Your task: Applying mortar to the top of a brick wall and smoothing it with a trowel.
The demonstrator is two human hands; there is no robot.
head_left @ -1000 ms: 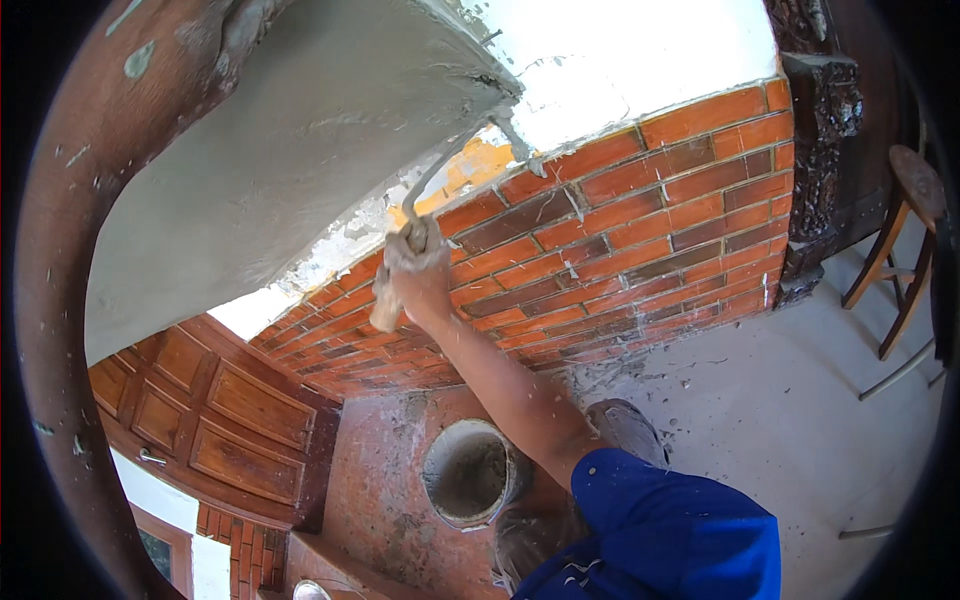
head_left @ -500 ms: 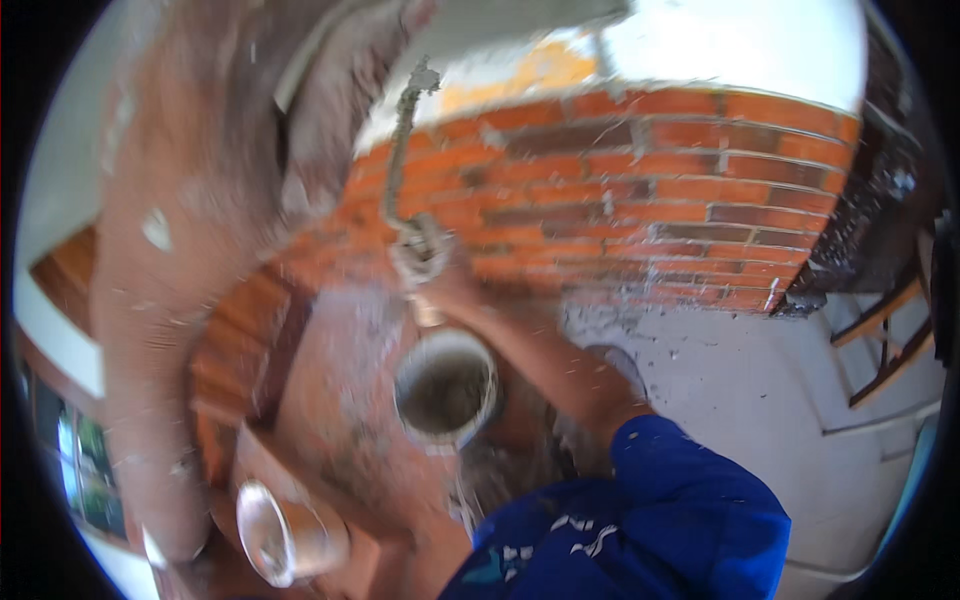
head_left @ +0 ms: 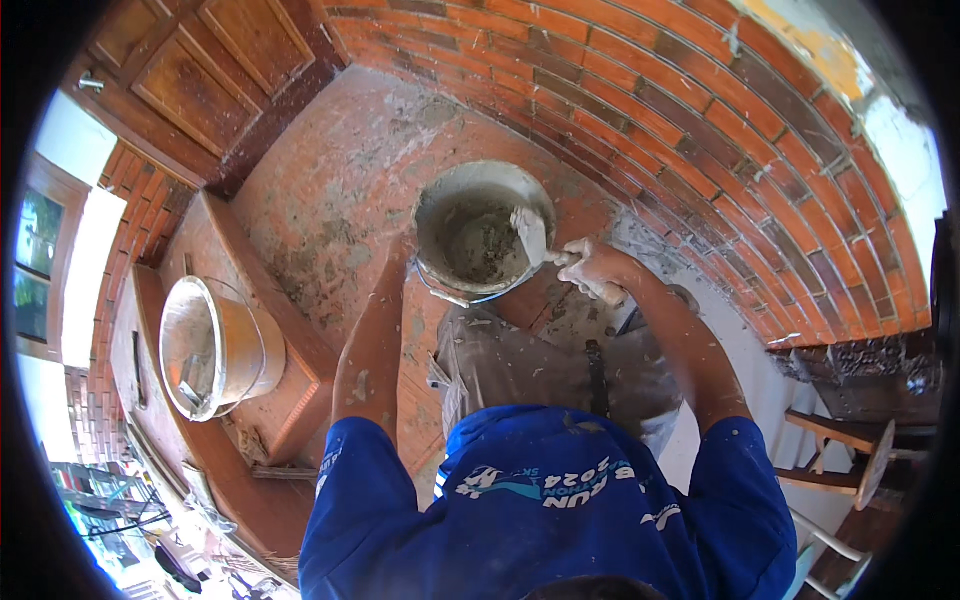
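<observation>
A bucket (head_left: 448, 205) with grey mortar inside stands on the stained red floor. My right hand (head_left: 590, 268) grips the handle of a trowel (head_left: 532, 235), whose mortar-smeared blade is over the bucket's right half. My left hand (head_left: 400, 250) is at the left side of the bucket, fingers hidden. My mortar-spotted forearms reach from the blue sleeves to either side of the bucket, above my dusty trousers.
A second, cream bucket (head_left: 245, 350) sits on a red step (head_left: 285, 335) to the left. A brick wall (head_left: 700, 150) runs along the top and right. A wooden door (head_left: 200, 85) is upper left, a wooden stool (head_left: 830, 478) lower right.
The view has swung down from the grey plastered ledge to the floor. My right hand with the trowel has come down to the bucket; my left arm has dropped from high up to beside it.
</observation>
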